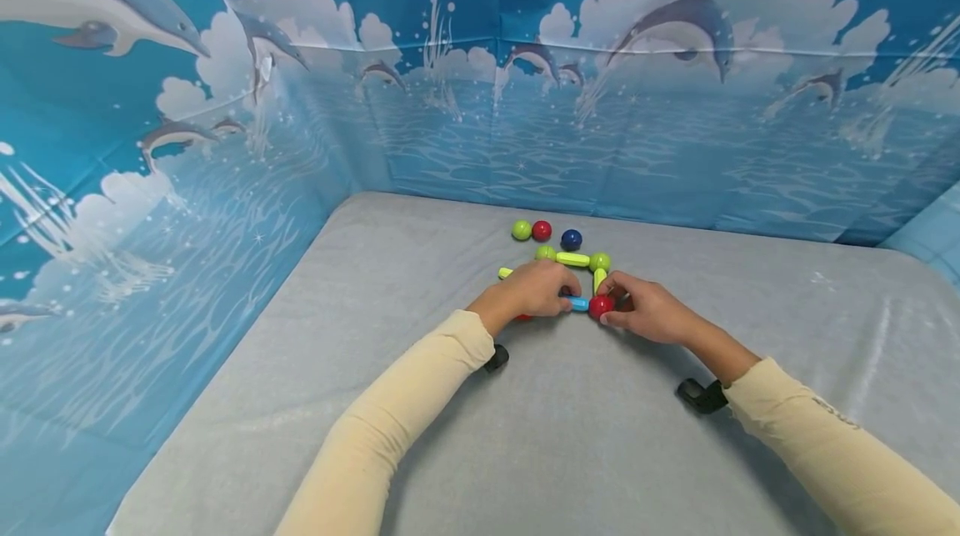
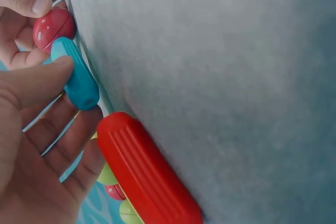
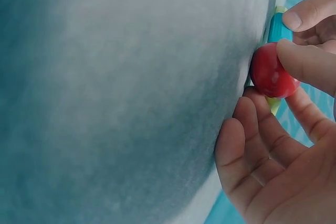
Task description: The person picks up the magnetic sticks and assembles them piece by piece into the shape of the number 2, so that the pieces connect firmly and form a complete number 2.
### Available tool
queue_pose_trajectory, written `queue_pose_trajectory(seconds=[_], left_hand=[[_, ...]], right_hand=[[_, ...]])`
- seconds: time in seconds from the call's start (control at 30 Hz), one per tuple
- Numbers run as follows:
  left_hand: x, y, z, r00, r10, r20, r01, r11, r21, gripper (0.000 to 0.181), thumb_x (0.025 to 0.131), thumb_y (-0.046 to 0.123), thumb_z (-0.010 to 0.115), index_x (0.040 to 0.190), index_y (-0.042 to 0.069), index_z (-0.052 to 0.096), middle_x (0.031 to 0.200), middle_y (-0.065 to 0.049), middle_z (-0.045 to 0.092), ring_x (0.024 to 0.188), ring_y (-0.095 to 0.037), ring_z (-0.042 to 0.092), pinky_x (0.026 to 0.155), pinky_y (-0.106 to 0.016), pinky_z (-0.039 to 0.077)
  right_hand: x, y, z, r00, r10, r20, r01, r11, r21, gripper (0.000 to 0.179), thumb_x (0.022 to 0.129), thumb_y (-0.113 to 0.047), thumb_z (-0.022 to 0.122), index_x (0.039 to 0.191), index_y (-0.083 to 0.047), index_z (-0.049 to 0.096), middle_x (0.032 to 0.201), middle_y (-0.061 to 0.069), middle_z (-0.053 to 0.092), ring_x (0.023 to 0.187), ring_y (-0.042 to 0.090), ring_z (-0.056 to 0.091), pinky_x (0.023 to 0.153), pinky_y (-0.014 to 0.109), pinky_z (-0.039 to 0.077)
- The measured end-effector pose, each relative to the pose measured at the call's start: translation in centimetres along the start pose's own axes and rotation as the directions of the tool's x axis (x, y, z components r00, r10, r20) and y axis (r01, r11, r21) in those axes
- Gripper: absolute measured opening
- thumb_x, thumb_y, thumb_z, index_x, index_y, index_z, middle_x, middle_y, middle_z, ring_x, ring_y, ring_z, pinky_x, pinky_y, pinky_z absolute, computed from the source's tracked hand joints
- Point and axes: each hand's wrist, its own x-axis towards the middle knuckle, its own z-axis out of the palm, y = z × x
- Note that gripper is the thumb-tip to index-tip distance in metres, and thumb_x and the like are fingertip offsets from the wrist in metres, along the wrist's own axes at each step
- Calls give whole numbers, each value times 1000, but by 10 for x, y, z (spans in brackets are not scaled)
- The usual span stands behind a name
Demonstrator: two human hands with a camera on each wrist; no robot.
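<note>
2-handed hold on a ball-and-rod frame. the left hand (image 1: 538,286) pinches the blue rod (image 1: 577,303) between thumb and fingers; the fingers of the right hand (image 1: 651,309) grip the red ball (image 1: 600,307), which touches the rod's right end at the frame's near right corner, over the grey counter (image 1: 570,436). a yellow-green side rod (image 1: 599,279) leads from the corner green ball (image 1: 600,262) towards the red ball; the fingers hide whether these 2 join. likely faults: (a) uneven pressure between the hands could tilt the blue rod and break its contact with the red ball; (b) a twist of the red ball could swing the side rod and strain its joint at the corner green ball; (c) the red rod (image 2: 149,171), just beside the left fingers, could be knocked out of line if that hand shifts; (d) a shove on the frame could push its far side into the dark blue ball (image 1: 572,239) or the loose green ball (image 1: 521,229), which, being round, would probably roll
</note>
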Motion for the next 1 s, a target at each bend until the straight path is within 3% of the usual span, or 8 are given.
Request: queue_pose_trajectory(seconds=[0.7,0.9,1.0], left_hand=[[0,3,-4,1000,5,-17,-5,1000,-22,20,96,23,65,114,22,74,112,9,72,104,-8,62,96,-31,51],[-5,-10,-6,999,-8,-40,4,994,-108,26,96,24,65,121,19,72,118,5,71,109,-10,64,95,-27,52],[-9,-21,-11,996,-23,-81,11,989,-145,28,97,23,64,123,16,71,120,2,71,108,-12,64,94,-28,52]], right_hand=[[-2,5,-3,1000,-20,-21,20,1000,18,24,91,-11,70,111,-7,56,105,13,65,87,19,62,71,30,51],[-1,4,-2,1000,-23,-17,23,999,22,25,91,-12,71,111,-7,56,105,13,65,88,20,60,73,30,51],[0,4,-2,1000,-6,-5,6,1000,20,26,91,-13,70,111,-7,55,107,14,65,89,21,60,74,30,51]])
